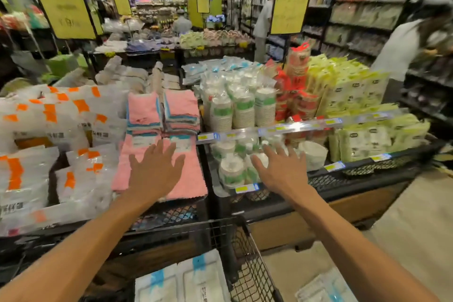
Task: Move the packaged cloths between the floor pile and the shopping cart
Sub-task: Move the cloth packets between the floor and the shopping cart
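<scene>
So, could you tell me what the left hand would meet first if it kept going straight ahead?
Most likely the flat pink cloth just beneath the left hand, then the stack of pink cloths beyond; depth is hard to judge.

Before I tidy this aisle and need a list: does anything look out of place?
Yes. A clear-wrapped white cloth pack with blue label lies on the beige floor right of the black wire shopping cart, outside it, while similar packs sit inside. Both hands, left and right, hold nothing.

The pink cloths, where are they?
In the head view, the pink cloths sit stacked left of centre on the display table, between orange-marked bags and paper cups, beyond the left hand.
</scene>
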Available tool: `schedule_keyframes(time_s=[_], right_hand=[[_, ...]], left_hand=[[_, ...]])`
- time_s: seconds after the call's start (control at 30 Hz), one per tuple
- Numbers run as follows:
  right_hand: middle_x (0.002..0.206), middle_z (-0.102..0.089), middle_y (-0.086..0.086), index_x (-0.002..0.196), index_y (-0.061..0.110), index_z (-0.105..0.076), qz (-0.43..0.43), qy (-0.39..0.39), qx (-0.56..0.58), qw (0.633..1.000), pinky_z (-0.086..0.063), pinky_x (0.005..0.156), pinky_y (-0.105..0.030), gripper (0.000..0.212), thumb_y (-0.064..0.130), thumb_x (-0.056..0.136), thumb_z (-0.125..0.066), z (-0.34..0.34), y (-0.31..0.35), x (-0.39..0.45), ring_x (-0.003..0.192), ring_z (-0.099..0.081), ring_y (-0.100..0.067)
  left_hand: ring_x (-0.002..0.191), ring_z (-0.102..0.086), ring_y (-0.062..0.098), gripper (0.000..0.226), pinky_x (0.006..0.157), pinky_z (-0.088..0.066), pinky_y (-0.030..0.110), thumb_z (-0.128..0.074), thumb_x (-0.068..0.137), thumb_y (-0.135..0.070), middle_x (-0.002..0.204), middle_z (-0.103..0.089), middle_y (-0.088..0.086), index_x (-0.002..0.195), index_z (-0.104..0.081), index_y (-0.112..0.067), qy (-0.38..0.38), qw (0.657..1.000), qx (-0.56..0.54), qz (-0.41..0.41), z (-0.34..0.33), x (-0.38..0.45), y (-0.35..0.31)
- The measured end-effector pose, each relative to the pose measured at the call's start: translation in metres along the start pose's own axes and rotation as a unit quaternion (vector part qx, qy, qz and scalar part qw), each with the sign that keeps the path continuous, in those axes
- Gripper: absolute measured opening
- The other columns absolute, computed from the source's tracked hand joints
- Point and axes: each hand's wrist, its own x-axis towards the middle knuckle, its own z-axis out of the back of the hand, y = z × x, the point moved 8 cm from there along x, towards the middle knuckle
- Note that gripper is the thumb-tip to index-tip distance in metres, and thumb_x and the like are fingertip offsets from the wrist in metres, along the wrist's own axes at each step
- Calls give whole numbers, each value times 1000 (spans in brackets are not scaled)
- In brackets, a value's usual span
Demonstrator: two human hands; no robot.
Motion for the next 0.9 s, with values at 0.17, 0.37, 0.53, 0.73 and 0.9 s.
schedule_keyframes(time_s=[0.17, 0.37, 0.53, 0.73, 0.9], right_hand=[[174, -12, -3, 163, 35, -22, -62, -26, -18, 998, -5, 124, -64, 74, 74, 100, -17, 45, -32, -37, 158, -13, -36], [172, -17, -4, 163, 33, -24, -184, -67, -8, 981, -4, 125, -65, 75, 74, 100, -17, 77, -87, -118, 158, -11, -36], [173, -15, -3, 163, 35, -23, -312, -68, -9, 947, -4, 125, -61, 77, 76, 98, -15, 83, -135, -207, 158, -13, -33], [168, -28, -4, 159, 31, -32, -412, -114, 2, 904, -8, 124, -63, 69, 69, 102, -26, 99, -182, -317, 155, -21, -33], [172, -18, -5, 162, 31, -27, -480, -125, -1, 868, -4, 126, -63, 73, 72, 101, -23, 111, -227, -397, 159, -12, -33]], left_hand=[[149, -31, 25, 60, 115, -25, 65, -21, 102, -59, 163, -32, -1, 156, -31, -34, -22, 995, 4, -93, 25, 8, -50], [144, -38, 29, 72, 111, -35, 62, -10, 96, -65, 156, -41, 6, 153, -37, -30, -19, 976, -15, -217, 36, -3, -118], [150, -28, 25, 62, 119, -22, 59, -24, 102, -60, 165, -29, 2, 157, -29, -34, -1, 956, -46, -289, 32, -39, -178], [153, -21, 28, 63, 120, -16, 62, -20, 102, -61, 169, -16, 1, 160, -21, -35, 38, 914, -64, -399, 24, -103, -257], [153, -21, 27, 65, 119, -18, 63, -19, 102, -63, 168, -21, 5, 158, -28, -31, 45, 878, -74, -472, 28, -156, -328]])
